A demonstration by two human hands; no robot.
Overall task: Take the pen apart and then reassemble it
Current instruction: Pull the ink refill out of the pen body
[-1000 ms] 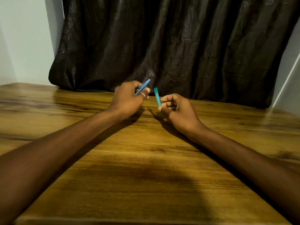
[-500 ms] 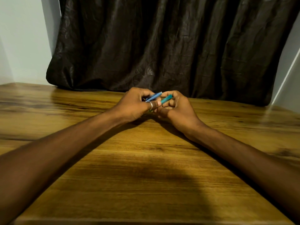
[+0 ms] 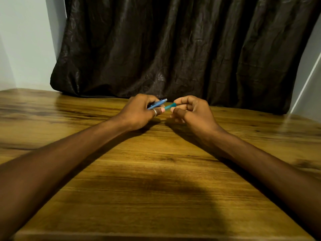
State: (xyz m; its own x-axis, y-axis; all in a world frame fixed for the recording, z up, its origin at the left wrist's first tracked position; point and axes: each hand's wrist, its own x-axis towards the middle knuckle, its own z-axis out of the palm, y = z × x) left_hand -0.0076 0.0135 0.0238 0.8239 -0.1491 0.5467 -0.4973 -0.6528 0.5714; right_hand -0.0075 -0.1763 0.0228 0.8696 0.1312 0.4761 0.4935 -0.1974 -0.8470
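Observation:
My left hand [image 3: 139, 113], with a ring on one finger, grips a light blue pen part [image 3: 159, 103] that points up and to the right. My right hand [image 3: 192, 112] pinches a short teal pen piece [image 3: 169, 106] between thumb and fingertips; its free end points left toward my left thumb. The two parts lie close together, a small gap between the hands. Both hands hover just above the far middle of the wooden table [image 3: 156, 171]. Fingers hide much of each part.
A dark crumpled curtain [image 3: 182, 49] hangs right behind the table's far edge. Pale walls [image 3: 26, 40] show at the left and right. The table's near edge runs along the bottom of the view.
The hands came together from apart, the teal piece tipping from upright to lying sideways. Since half a second ago the right hand has drawn slightly to the right, opening a small gap.

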